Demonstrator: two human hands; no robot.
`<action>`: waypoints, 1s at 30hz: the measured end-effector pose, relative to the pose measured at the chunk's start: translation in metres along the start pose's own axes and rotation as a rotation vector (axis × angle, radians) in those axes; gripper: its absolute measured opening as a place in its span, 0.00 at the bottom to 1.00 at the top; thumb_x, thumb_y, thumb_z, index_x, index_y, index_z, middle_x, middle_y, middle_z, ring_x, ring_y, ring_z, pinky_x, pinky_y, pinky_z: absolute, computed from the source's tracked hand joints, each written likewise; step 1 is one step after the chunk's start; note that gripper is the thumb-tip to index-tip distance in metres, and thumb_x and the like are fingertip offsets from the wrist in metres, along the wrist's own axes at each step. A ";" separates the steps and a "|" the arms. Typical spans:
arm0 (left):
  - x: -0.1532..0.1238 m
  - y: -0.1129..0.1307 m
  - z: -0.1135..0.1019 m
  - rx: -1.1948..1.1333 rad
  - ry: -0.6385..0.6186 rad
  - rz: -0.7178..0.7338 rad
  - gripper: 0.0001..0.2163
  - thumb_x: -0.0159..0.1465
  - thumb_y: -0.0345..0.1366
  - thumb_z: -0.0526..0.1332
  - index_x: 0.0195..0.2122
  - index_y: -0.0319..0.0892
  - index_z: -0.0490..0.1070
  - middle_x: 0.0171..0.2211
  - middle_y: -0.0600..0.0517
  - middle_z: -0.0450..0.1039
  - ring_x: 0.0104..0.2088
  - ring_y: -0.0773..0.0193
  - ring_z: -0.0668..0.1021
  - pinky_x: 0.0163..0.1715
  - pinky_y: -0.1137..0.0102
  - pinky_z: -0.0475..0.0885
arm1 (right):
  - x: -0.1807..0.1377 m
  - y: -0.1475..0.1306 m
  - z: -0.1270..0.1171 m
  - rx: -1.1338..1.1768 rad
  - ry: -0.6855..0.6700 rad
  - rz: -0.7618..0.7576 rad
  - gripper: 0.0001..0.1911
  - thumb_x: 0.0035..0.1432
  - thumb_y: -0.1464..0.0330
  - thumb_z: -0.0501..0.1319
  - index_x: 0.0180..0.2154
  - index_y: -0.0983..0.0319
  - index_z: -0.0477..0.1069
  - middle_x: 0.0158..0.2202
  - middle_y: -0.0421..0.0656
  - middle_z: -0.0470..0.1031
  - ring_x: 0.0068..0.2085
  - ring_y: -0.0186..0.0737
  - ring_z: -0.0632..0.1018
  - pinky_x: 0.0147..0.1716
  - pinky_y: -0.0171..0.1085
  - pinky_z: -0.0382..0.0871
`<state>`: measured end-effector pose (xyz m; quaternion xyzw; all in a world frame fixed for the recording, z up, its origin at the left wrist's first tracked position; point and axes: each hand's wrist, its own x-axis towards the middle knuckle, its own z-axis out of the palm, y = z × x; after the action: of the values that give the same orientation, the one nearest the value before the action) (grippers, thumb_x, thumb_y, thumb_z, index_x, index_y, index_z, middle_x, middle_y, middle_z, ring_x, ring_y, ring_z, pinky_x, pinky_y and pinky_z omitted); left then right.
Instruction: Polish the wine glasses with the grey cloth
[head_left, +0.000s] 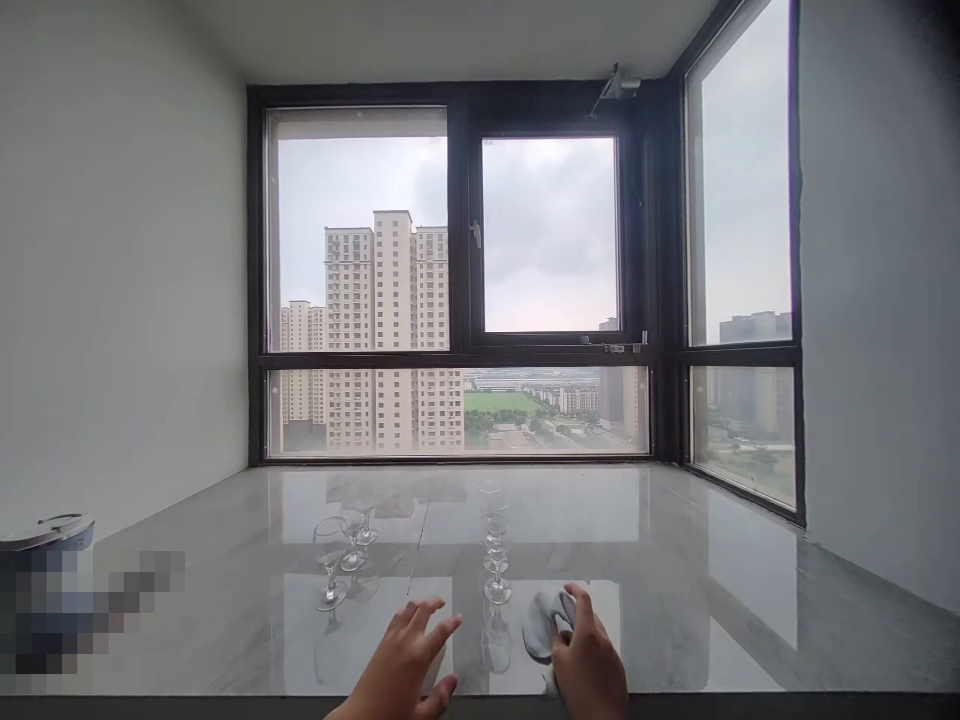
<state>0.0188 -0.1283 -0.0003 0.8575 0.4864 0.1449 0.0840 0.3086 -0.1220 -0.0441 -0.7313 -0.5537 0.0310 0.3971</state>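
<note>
My left hand (411, 662) hovers near the front edge of the glossy sill, fingers apart and nothing in them. In my right hand (589, 655) a crumpled grey-white cloth (541, 628) is pinched between thumb and fingers, low over the sill. Left of centre, several clear stemmed glasses stand in a slanting row, the nearest glass (330, 565) closest to my left hand. Between and beyond my hands runs a second row of clear stemmed glasses, its front glass (496, 580) upright; those behind it overlap, so their number is hard to make out.
The polished marble-like sill (660, 570) reflects the windows, and a thin dark seam crosses it. A tub with a lid (49, 532) stands at the far left, partly blurred out. Dark window frames (457, 360) close off the back and right; a pale wall (127, 300) rises on the left.
</note>
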 end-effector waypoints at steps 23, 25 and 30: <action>0.069 -0.076 -0.022 0.152 0.045 -0.323 0.32 0.67 0.56 0.51 0.68 0.48 0.66 0.71 0.46 0.62 0.69 0.38 0.61 0.67 0.45 0.56 | -0.002 0.008 0.012 0.001 0.104 -0.042 0.24 0.61 0.73 0.50 0.58 0.58 0.62 0.53 0.48 0.80 0.49 0.46 0.82 0.40 0.37 0.70; 0.079 -0.087 -0.026 0.162 0.041 -0.377 0.32 0.67 0.55 0.50 0.69 0.47 0.66 0.72 0.45 0.60 0.70 0.38 0.60 0.67 0.44 0.55 | -0.002 0.008 0.011 0.003 0.079 -0.039 0.24 0.62 0.73 0.49 0.59 0.58 0.62 0.54 0.49 0.79 0.49 0.47 0.82 0.40 0.37 0.70; 0.099 -0.095 -0.025 0.158 -0.003 -0.521 0.34 0.69 0.54 0.47 0.73 0.43 0.57 0.75 0.41 0.50 0.74 0.39 0.53 0.70 0.44 0.46 | 0.000 0.010 0.013 0.008 0.082 -0.025 0.24 0.62 0.74 0.51 0.59 0.56 0.63 0.52 0.47 0.81 0.45 0.45 0.83 0.36 0.35 0.69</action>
<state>-0.0187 0.0057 0.0128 0.7075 0.7004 0.0788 0.0523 0.3096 -0.1159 -0.0592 -0.7236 -0.5457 -0.0019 0.4227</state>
